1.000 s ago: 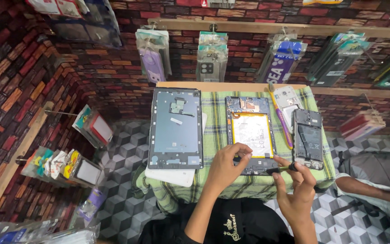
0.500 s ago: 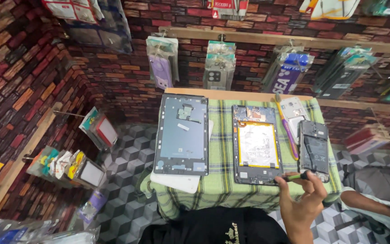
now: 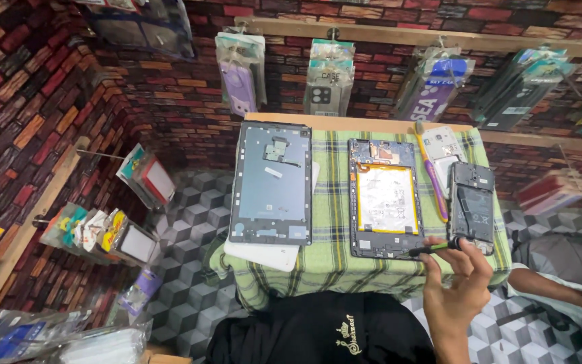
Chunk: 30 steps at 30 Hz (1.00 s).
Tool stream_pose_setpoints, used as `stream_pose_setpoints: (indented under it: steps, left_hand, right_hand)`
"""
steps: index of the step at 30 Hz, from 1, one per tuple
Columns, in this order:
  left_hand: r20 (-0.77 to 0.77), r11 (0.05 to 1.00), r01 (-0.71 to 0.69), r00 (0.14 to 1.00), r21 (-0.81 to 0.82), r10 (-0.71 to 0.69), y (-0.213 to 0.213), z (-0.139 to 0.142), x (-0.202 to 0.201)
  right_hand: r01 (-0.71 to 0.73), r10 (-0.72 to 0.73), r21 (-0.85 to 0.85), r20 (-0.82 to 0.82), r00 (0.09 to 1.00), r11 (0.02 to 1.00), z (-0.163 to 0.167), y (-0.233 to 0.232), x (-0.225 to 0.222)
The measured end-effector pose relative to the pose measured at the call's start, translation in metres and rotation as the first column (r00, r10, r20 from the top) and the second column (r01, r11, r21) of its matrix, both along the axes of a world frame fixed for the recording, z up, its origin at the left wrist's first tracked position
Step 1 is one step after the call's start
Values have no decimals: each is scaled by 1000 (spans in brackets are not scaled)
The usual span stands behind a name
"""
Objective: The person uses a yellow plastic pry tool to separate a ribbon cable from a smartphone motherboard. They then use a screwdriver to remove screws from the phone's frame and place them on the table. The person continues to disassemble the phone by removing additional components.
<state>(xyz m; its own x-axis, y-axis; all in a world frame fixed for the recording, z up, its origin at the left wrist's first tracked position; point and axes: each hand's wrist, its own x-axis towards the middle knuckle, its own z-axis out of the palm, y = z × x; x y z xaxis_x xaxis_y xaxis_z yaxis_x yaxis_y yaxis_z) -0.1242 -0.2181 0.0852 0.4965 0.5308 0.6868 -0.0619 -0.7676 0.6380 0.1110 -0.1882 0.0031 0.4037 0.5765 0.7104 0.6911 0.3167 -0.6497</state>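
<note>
My right hand (image 3: 456, 286) holds a small black screwdriver (image 3: 432, 248) with its tip pointing left at the bottom edge of an opened tablet (image 3: 385, 199), whose white battery shows. To the left lies the tablet's grey back cover (image 3: 272, 182), inner side up, over a white slab (image 3: 262, 255). Right of the tablet lies an opened dark phone (image 3: 471, 205), with a white phone (image 3: 442, 149) behind it and a purple-and-yellow tool (image 3: 432, 176) between them. My left hand is out of view.
Everything lies on a green checked cloth (image 3: 331, 202) over a small table. Packaged phone cases (image 3: 328, 77) hang on the brick wall behind. More packages (image 3: 102, 232) hang at the left. Another person's arm (image 3: 554, 286) reaches in at the lower right.
My left hand, which was pressing on the tablet's lower edge, has left the view. My right hand still holds the screwdriver near the tablet's lower right corner. The camera has moved closer.
</note>
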Motion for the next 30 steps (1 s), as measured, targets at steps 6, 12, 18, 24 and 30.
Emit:
stream_pose_setpoints:
  steps: [6, 12, 18, 24, 30]
  left_hand:
    - [-37, 1000, -16, 999, 25, 17, 12, 0, -10]
    - [-95, 990, -126, 987, 63, 132, 19, -3, -27]
    - [-303, 813, -581, 768, 42, 564, 51, -2, -49]
    - [-472, 831, -555, 723, 36, 504, 120, -14, -34]
    - [-527, 808, -587, 670, 55, 523, 157, -32, -26]
  right_hand:
    - [28, -28, -47, 1, 1000, 999, -8, -3, 3]
    - [82, -83, 14, 117, 990, 997, -10, 4, 1]
    - [127, -120, -64, 103, 987, 990, -1, 1, -2]
    - [74, -66, -73, 103, 992, 995, -2, 3, -8]
    - [75, -70, -22, 176, 982, 997, -2, 8, -10]
